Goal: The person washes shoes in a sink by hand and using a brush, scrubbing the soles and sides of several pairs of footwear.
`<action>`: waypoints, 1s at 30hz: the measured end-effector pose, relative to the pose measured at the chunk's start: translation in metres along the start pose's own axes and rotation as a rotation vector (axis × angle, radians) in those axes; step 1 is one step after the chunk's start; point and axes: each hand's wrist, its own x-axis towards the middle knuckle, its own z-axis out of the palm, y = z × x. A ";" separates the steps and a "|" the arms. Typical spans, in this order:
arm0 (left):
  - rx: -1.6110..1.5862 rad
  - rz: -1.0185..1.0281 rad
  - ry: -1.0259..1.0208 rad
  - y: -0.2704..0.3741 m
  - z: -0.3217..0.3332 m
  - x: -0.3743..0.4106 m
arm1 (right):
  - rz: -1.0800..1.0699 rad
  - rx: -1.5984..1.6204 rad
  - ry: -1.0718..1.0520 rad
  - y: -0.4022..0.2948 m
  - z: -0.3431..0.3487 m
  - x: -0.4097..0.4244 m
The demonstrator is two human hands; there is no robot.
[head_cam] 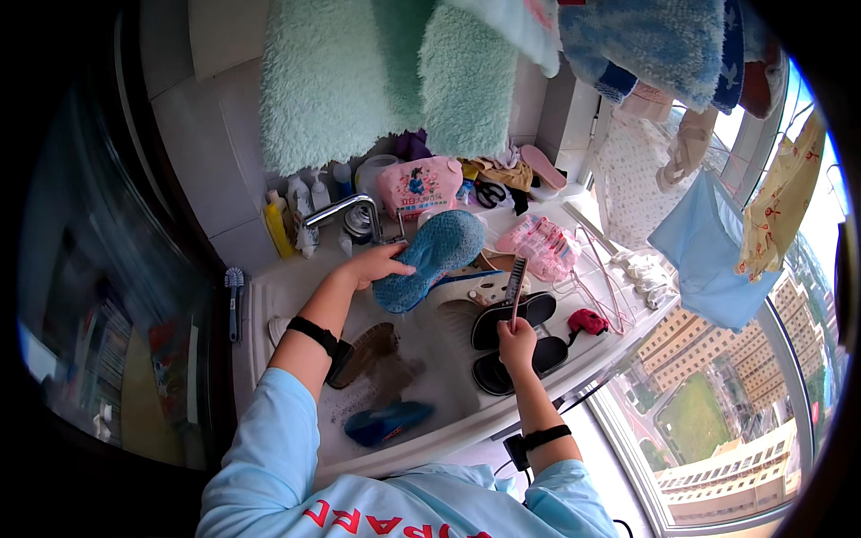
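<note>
My left hand (382, 264) grips a blue shoe (440, 249) above the white sink (464, 430), its textured, bubble-flecked sole turned up. In my right hand (518, 344) is the thin handle of a brush (516, 282), bristles upward, apart from the shoe. Sudsy, cloudy water in the basin partly covers a brown-soled shoe (366, 353) and another blue shoe (387, 424). A cream clog (464, 289) lies on the ribbed washboard side, partly behind the held shoe. Beneath and beside my right hand rest two black slippers (501, 326).
A metal faucet (343, 207) arches behind the basin, near bottles (301, 208) and a pink detergent bag (420, 185). Pink hangers (605, 276) and a pink pack (541, 247) occupy the right ledge. Green towels (329, 87) hang overhead; a blue-handled brush (233, 302) hangs at left.
</note>
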 end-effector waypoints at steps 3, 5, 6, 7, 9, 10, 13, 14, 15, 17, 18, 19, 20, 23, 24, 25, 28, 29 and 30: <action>-0.009 -0.142 -0.044 0.032 0.025 0.034 | 0.069 0.118 0.046 -0.001 -0.007 -0.003; -0.065 -0.183 -0.044 0.039 0.037 0.055 | 0.110 0.207 0.022 0.008 -0.005 -0.001; -0.088 -0.227 -0.062 0.042 0.046 0.067 | 0.124 0.236 0.035 0.012 -0.007 -0.001; -0.110 -0.272 -0.080 0.046 0.054 0.077 | 0.138 0.265 0.048 0.014 -0.007 -0.001; -0.001 -0.344 -0.043 0.045 0.058 0.100 | 0.115 0.238 0.084 0.013 -0.007 -0.001; 0.034 -0.344 -0.083 0.038 0.056 0.116 | 0.116 0.259 0.055 0.017 -0.006 0.001; 0.015 -0.387 -0.202 0.034 0.056 0.141 | 0.092 0.227 0.026 0.026 -0.003 -0.001; -0.001 -0.389 -0.223 0.030 0.059 0.148 | 0.102 0.260 0.025 0.027 -0.005 -0.002; -0.017 -0.398 -0.241 0.027 0.062 0.151 | 0.116 0.296 0.021 0.025 -0.006 -0.004; 0.312 -0.194 -0.114 0.025 0.063 0.157 | 0.107 0.309 0.032 0.017 -0.006 -0.002; 0.433 -0.131 -0.055 0.014 0.060 0.162 | 0.111 0.310 0.032 0.017 -0.004 -0.005; 0.552 -0.069 0.011 0.004 0.055 0.165 | 0.101 0.302 0.017 0.017 -0.002 -0.006; 0.414 -0.122 -0.092 -0.004 0.048 0.169 | 0.089 0.296 0.000 0.017 0.002 -0.008; 0.784 0.011 -0.119 0.020 0.087 0.156 | 0.113 0.244 0.040 0.024 -0.013 0.000; 0.804 0.019 -0.116 0.020 0.083 0.152 | 0.122 0.239 0.027 0.020 -0.011 -0.002; 0.824 0.028 -0.113 0.021 0.078 0.150 | 0.104 0.233 0.023 0.019 -0.008 -0.003; 0.714 0.010 -0.007 0.015 0.057 0.151 | 0.047 0.201 0.017 0.016 -0.003 -0.004; 0.650 -0.003 0.045 0.010 0.049 0.153 | 0.028 0.188 0.016 0.017 0.000 -0.003; 0.688 0.021 0.024 0.005 0.049 0.151 | 0.022 0.166 0.020 0.020 0.001 -0.006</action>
